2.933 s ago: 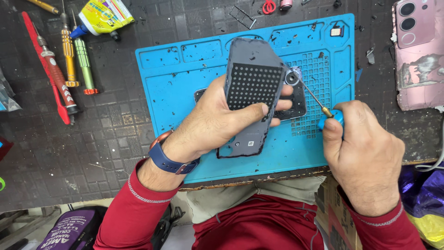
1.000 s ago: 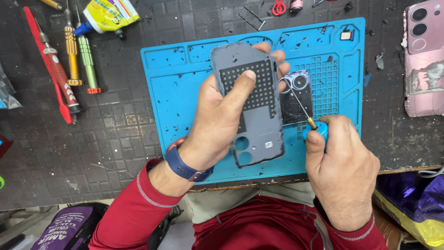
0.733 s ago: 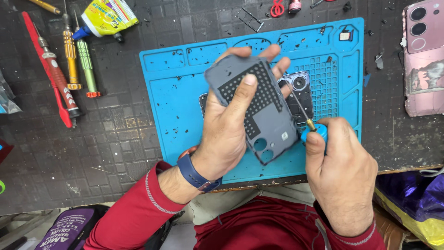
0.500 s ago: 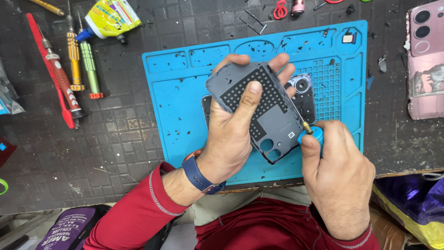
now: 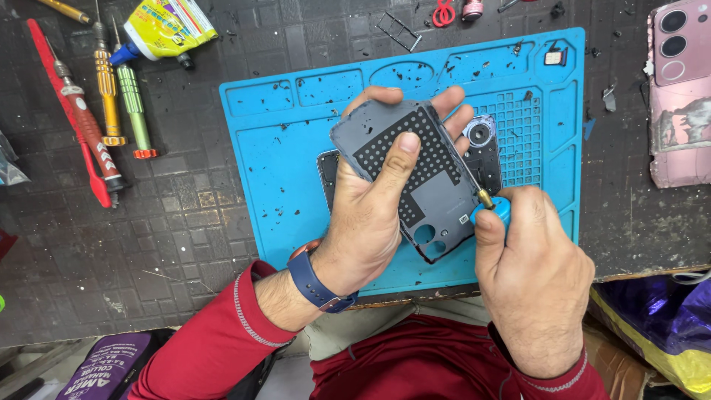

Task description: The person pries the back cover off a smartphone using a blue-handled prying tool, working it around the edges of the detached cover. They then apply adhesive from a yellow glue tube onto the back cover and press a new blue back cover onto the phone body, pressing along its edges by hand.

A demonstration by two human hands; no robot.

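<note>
The left hand [image 5: 370, 222] holds a grey phone back cover [image 5: 415, 174] lifted above the blue work mat [image 5: 281, 148], inner side up. Its grip is closed on the cover, the thumb pressed flat across the dotted patch and the fingertips hooked over the far edge. The cover's long axis runs on a slant from the upper left of the frame down to the lower right, with the camera cut-outs at the lower end, close to the right hand [image 5: 533, 274].

That hand is wrapped tight around a blue-handled screwdriver [image 5: 485, 204]. Its thin shaft points up and left along the right edge of the cover, touching or just beside it; I cannot tell which. The right hand sits just to the lower right of the cover, so the tool is right at the cover's edge.

Beneath the cover, an opened phone body [image 5: 485, 148] lies on the mat, its camera ring showing. The dark gridded surface [image 5: 185, 222] carries a red tool [image 5: 74, 126], yellow and green screwdrivers [image 5: 118, 96] and a glue tube [image 5: 167, 26] at the upper left. A pink phone [image 5: 681, 89] lies at the upper right.
</note>
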